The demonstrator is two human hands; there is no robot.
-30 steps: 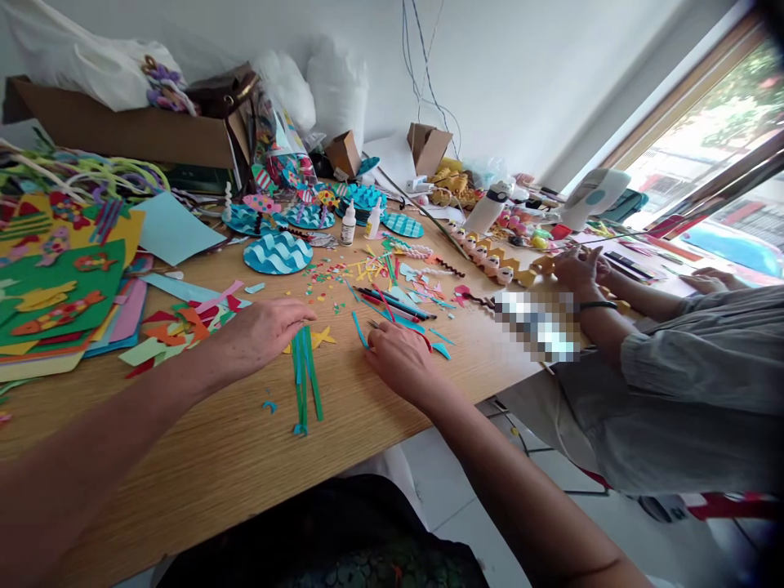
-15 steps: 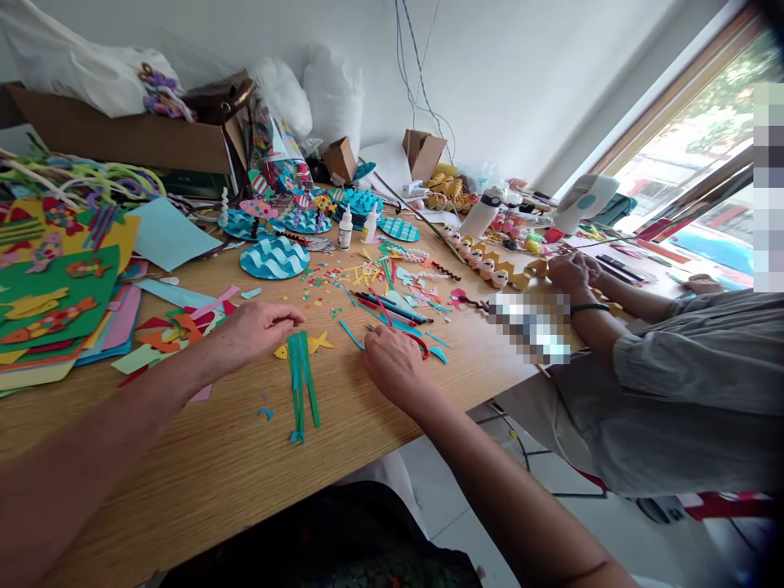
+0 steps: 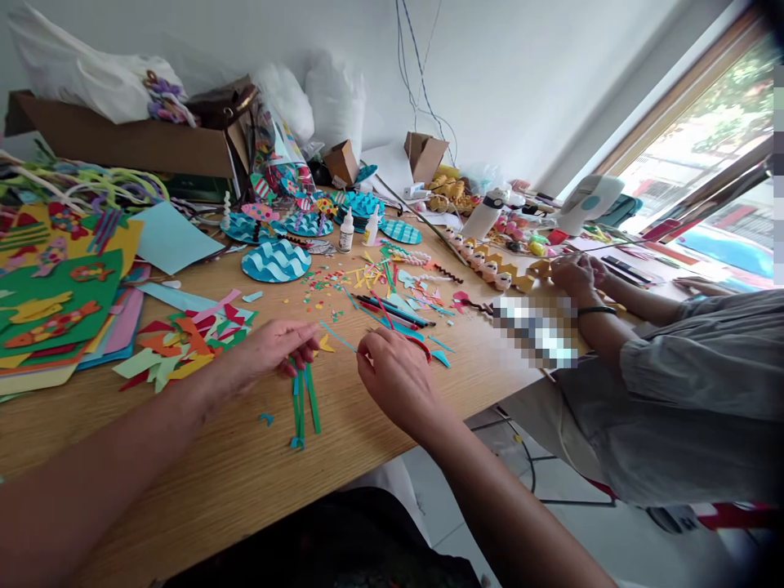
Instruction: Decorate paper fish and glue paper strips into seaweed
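A thin blue paper strip [image 3: 339,336] spans the gap between my hands. My left hand [image 3: 282,347] has its thumb and forefinger drawn together at the strip's left end, its other fingers curled. My right hand [image 3: 395,367] is closed on the other end, with red-handled scissors [image 3: 425,346] in the same hand; most of the scissors is hidden. Below my left hand lie several green and blue paper strips [image 3: 313,404] side by side. A yellow paper fish [image 3: 326,345] is partly covered behind that hand.
Pencils [image 3: 392,310] and paper scraps [image 3: 324,282] lie beyond my hands. Coloured sheets [image 3: 110,278] are piled at left. Glue bottles [image 3: 346,233] and blue wave-patterned discs [image 3: 277,260] stand farther back. At right, a co-worker's hands [image 3: 576,273] work at the table.
My left hand has moved right and nearer, over the tops of the green strips, to the end of the blue strip. My right hand has shifted slightly left.
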